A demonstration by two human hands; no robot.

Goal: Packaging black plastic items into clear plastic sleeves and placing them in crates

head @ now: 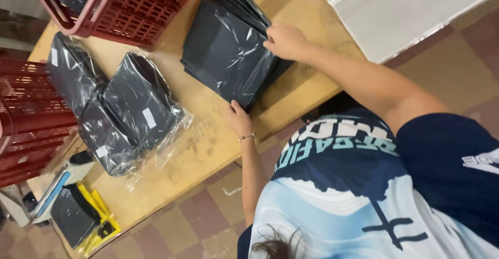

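Head view: one hand (239,119) lies flat at the near corner of a stack of black plastic bags (228,51) on the wooden tabletop (208,144) — the other hand (285,41) pinches its far edge; which is left, I cannot tell.

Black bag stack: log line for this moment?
black bag stack: on table | left hand: at its lower corner | right hand: at upper edge

Head view, steeply down, close

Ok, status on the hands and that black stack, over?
Left hand braces near corner of stack of black bags. Right hand grips its far edge. Nothing blocking.
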